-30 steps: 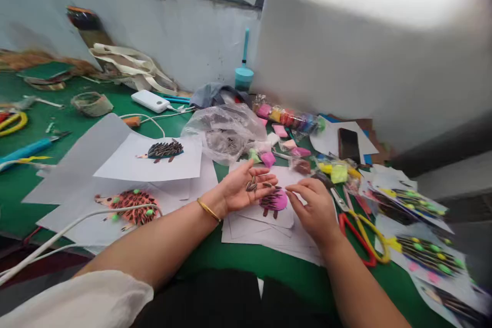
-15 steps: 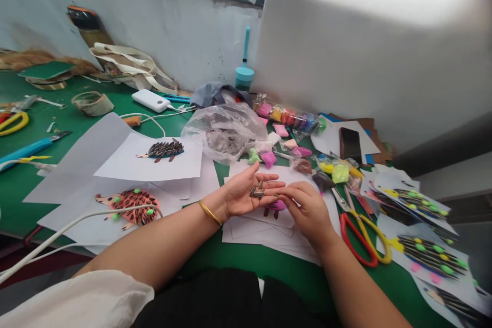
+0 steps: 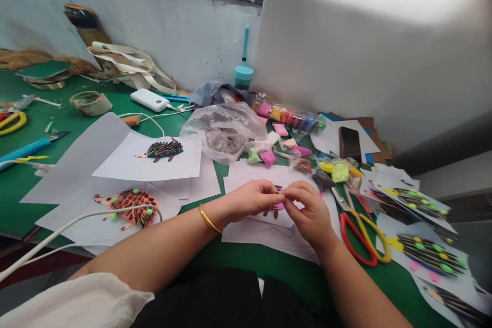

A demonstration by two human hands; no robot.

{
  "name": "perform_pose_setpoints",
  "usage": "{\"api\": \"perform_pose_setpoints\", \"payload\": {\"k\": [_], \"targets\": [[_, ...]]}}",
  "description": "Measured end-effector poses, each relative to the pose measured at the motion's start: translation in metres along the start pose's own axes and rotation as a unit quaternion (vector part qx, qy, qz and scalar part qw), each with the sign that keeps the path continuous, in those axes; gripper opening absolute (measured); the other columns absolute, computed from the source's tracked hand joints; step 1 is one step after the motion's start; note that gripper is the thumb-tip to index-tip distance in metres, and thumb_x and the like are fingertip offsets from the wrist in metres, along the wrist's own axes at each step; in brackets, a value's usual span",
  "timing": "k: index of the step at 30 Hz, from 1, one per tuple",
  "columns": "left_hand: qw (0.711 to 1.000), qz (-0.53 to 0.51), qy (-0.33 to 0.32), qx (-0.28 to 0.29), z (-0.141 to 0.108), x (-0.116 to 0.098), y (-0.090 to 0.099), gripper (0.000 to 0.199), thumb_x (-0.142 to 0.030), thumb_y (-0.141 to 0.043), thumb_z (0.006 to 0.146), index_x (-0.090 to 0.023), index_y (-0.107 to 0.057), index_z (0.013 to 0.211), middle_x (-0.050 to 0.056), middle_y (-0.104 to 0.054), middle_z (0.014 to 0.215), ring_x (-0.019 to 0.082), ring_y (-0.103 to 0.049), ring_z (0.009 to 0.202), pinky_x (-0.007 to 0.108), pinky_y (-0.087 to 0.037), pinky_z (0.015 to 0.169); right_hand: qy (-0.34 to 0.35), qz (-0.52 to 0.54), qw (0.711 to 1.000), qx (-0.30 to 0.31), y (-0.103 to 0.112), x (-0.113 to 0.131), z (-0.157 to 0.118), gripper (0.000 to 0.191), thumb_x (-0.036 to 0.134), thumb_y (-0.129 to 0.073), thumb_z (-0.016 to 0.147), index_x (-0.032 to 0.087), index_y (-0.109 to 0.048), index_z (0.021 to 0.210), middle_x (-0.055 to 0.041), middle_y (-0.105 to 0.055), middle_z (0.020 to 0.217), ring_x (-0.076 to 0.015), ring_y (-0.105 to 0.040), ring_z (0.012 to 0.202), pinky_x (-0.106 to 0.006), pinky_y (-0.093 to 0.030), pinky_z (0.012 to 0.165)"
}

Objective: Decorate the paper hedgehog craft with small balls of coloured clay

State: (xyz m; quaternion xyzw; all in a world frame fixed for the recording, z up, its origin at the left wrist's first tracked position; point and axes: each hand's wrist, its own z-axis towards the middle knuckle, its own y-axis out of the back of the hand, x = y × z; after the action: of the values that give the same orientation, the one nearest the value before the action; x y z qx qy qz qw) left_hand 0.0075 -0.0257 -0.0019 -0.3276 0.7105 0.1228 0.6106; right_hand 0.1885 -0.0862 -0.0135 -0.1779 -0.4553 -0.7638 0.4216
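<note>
My left hand (image 3: 259, 199) is curled closed around sunflower seeds, which its fingers now hide; thumb and forefinger meet at the tips. Pressed against those tips is the pinch of my right hand (image 3: 307, 210); whatever sits between its thumb and forefinger is too small to make out. Under both hands lies a white sheet (image 3: 240, 230) bearing a partly covered pink clay hedgehog (image 3: 277, 207) with brown feet and a few dark seeds. Behind them, a clear plastic bag (image 3: 226, 130) holds more dark seeds.
Red-and-yellow scissors (image 3: 359, 236) lie right of the sheets, beside finished hedgehog pictures (image 3: 432, 256). Coloured clay packets (image 3: 268, 158) are scattered behind. On the left are a seed hedgehog picture (image 3: 165, 149), an orange hedgehog (image 3: 132, 206) and a white cable (image 3: 77, 220) crossing it.
My left hand was flat and open with several sunflower seeds on the palm; its fingers have curled closed over them. My right hand keeps its pinch at nearly the same spot.
</note>
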Motion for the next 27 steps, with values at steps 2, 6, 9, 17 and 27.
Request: {"api": "perform_pose_setpoints", "payload": {"k": [2,6,9,17,27], "targets": [[0.999,0.027,-0.029,-0.003,0.0,-0.002,0.001,0.039,-0.055,-0.068,0.081,-0.015,-0.063,0.082,0.002,-0.063,0.068,0.009,-0.05,0.057,0.022,-0.034,0.053,-0.008,0.009,1.0,-0.003,0.002,0.0,0.001,0.01,0.018,-0.063,0.09,0.024,-0.069,0.093,-0.0022,-0.06,0.087,-0.015,-0.061,0.08,-0.028,-0.051,0.071],[0.997,0.073,-0.038,-0.007,0.0,-0.006,0.007,0.038,-0.051,-0.067,0.082,-0.015,-0.063,0.072,0.004,-0.067,0.072,0.012,-0.054,0.061,0.025,-0.037,0.058,-0.045,0.057,0.997,0.013,0.005,-0.001,0.0,0.018,0.023,-0.057,0.093,0.026,-0.069,0.106,-0.0035,-0.064,0.093,-0.0166,-0.063,0.085,-0.03,-0.053,0.074],[0.987,0.159,-0.016,0.005,0.0,-0.007,0.012,0.036,-0.05,-0.07,0.08,-0.015,-0.065,0.071,0.003,-0.067,0.072,0.012,-0.053,0.062,0.025,-0.037,0.058,-0.112,0.116,0.984,0.07,0.004,-0.001,-0.002,0.019,0.031,-0.058,0.094,0.026,-0.069,0.109,-0.0032,-0.069,0.09,-0.0172,-0.067,0.081,-0.03,-0.055,0.072],[0.996,0.061,-0.019,-0.069,0.006,-0.003,0.014,0.047,-0.061,-0.066,0.08,-0.015,-0.065,0.076,-0.001,-0.056,0.059,0.009,-0.046,0.051,0.023,-0.033,0.051,-0.21,0.087,0.97,0.089,0.013,-0.021,-0.002,0.017,0.037,-0.067,0.087,0.021,-0.069,0.089,-0.0032,-0.071,0.082,-0.0185,-0.066,0.074,-0.031,-0.053,0.068],[0.973,-0.145,0.006,-0.178,0.012,-0.005,0.023,0.035,-0.05,-0.063,0.087,-0.015,-0.061,0.085,-0.007,-0.038,0.057,0.004,-0.023,0.041,0.021,-0.009,0.04,-0.078,-0.171,0.972,0.139,0.011,-0.036,-0.005,0.013,0.02,-0.058,0.089,0.022,-0.07,0.084,-0.0043,-0.067,0.084,-0.0197,-0.061,0.083,-0.034,-0.048,0.077]]}}
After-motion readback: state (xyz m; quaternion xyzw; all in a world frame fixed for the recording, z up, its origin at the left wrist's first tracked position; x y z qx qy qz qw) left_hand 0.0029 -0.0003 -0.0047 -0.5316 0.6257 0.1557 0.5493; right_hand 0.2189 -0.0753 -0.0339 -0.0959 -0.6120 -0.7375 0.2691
